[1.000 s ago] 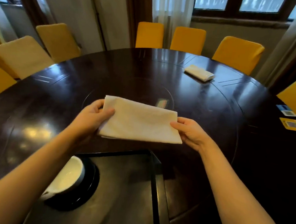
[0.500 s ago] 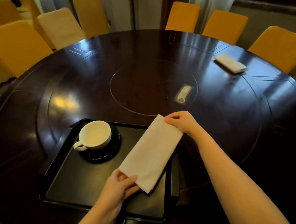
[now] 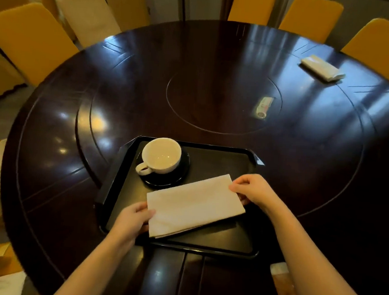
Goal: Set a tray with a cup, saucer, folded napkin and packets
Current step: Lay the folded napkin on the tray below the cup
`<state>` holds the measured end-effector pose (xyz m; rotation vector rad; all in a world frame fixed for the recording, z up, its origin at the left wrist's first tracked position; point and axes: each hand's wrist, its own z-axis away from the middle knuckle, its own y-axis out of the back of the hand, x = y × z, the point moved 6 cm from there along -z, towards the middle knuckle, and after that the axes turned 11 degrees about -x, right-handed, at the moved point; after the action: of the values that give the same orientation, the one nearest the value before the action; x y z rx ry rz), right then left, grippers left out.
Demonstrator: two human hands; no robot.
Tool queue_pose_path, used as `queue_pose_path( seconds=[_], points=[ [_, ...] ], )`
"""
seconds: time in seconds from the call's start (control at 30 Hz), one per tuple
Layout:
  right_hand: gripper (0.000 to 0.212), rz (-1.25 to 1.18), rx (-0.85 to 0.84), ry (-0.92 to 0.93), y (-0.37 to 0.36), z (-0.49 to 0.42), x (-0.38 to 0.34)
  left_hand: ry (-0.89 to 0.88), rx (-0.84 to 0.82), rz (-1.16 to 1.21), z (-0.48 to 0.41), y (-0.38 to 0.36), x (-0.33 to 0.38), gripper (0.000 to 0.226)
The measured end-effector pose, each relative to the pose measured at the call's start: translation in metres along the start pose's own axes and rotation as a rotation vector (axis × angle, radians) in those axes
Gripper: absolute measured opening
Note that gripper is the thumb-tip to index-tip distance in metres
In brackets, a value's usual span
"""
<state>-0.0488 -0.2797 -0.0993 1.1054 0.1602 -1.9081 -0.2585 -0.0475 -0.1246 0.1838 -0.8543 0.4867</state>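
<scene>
Surrounding tray (image 3: 211, 146) and dark table (image 3: 217, 57) stand yellow chairs (image 3: 31, 39).

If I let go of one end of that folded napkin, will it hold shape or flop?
Probably flops: the napkin looks like thin cloth, pinched at both ends by left hand and right hand. Layers gape at its near corner, so it may unfold.
</scene>
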Motion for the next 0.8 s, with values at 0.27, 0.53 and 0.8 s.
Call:
queue_pose_path(
  seconds=[0.27,0.53,0.8],
  points=[
    [0.004,-0.127,0.2,-0.11,-0.082,0.026,0.031,-0.095,0.067,-0.658,-0.025,0.054,0.025,0.036],
    [0.008,0.042,0.376,-0.176,-0.11,0.03,0.03,-0.108,0.054,-0.907,-0.029,0.064,0.038,0.039],
    [0.005,0.187,0.504,-0.145,-0.107,0.032,0.019,-0.127,0.039,-1.029,-0.026,0.062,0.038,0.04]
  ],
)
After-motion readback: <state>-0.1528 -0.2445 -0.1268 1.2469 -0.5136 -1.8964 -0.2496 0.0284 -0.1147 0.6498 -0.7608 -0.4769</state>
